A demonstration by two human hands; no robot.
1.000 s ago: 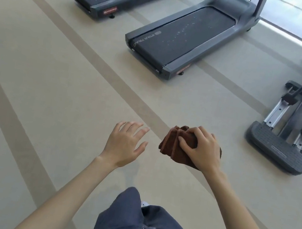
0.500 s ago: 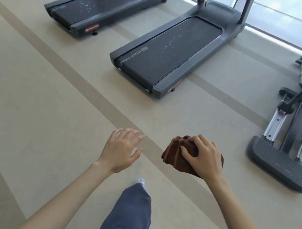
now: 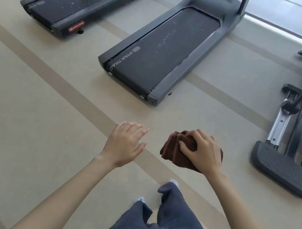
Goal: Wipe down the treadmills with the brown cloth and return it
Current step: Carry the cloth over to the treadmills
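Above the tan floor (image 3: 26, 113), my right hand (image 3: 202, 153) grips the folded brown cloth (image 3: 172, 150) with fingers curled over its top, layered edges facing left. My left hand (image 3: 124, 145) hovers beside it, fingers spread and relaxed, holding nothing. Farther off, the near treadmill (image 3: 160, 56) presents its rear edge toward me (pale specks dot its belt), a second treadmill (image 3: 81, 0) lies far left, and bare floor separates us. An elliptical machine (image 3: 298, 139) stands right.

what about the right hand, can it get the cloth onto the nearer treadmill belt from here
Probably not yet: the right hand grips the brown cloth well short of the nearer treadmill, with bare floor between. Nothing blocks the way, so stepping closer should do.
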